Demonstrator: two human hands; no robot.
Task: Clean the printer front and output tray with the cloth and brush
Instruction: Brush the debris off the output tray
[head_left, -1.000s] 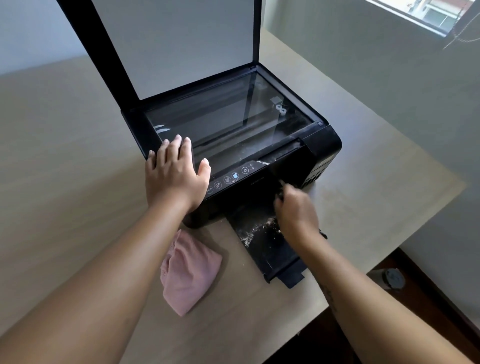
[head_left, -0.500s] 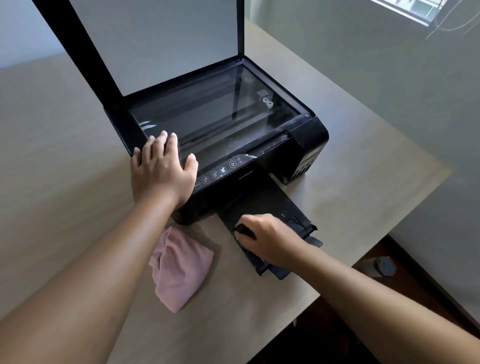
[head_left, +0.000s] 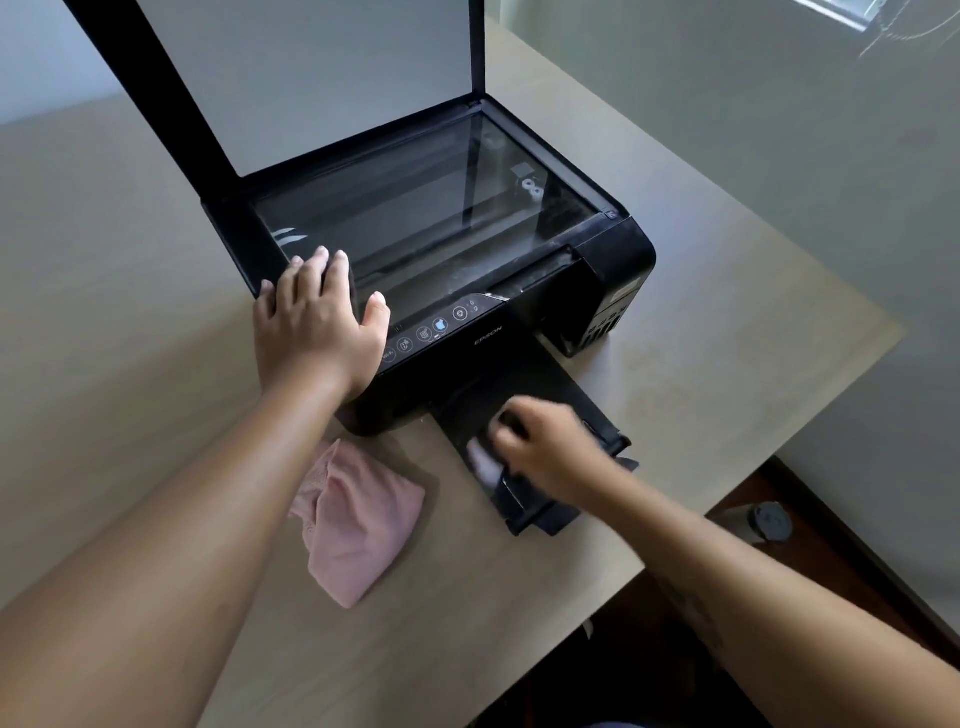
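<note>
Printer (head_left: 545, 312) is sitting lid-up on the table (head_left: 156, 260). The right hand (head_left: 550, 447) is now sweeping the tray's (head_left: 462, 410) outer end, having come down from the slot, so dust is clearing. Its fingers are curling round the blurred brush (head_left: 483, 460), touching the tray. The left hand (head_left: 317, 322) is pressing flat on the printer's front corner.

place: home office, likely | evidence: printer (head_left: 488, 338) on wooden desk (head_left: 130, 270), window (head_left: 831, 11)

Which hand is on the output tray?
The right hand, curled round a pale-tipped brush over the output tray; the left hand only rests flat on the printer, at its front left corner.
</note>
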